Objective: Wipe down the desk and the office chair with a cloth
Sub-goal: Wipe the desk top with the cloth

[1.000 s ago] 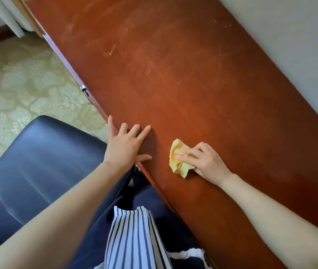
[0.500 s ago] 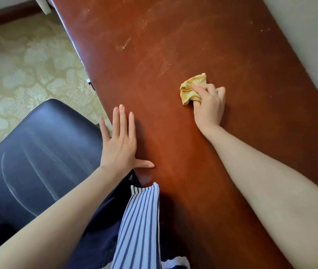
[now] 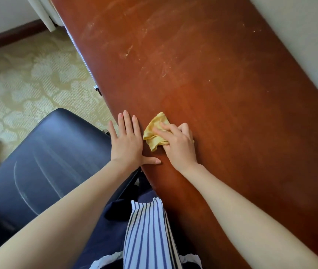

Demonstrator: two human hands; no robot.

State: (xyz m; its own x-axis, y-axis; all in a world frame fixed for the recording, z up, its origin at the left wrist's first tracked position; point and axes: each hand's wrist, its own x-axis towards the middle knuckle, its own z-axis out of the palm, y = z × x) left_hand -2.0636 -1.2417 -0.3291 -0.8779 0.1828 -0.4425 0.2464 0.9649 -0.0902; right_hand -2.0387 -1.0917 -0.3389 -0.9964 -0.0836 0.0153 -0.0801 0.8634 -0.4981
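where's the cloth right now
In the head view the cloth lies bunched on the desk near its front edge, held by the right hand, just right of the flat left hand.

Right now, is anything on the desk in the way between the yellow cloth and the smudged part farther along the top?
Nothing visible does. The right hand holds the yellow cloth on the desk; the wood from there to the pale smudges is bare. The left hand lies flat beside it at the edge, not ahead.

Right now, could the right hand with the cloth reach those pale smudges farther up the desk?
Probably yes: the right hand holds the yellow cloth on the desk, and nothing stands between it and the pale smudges.
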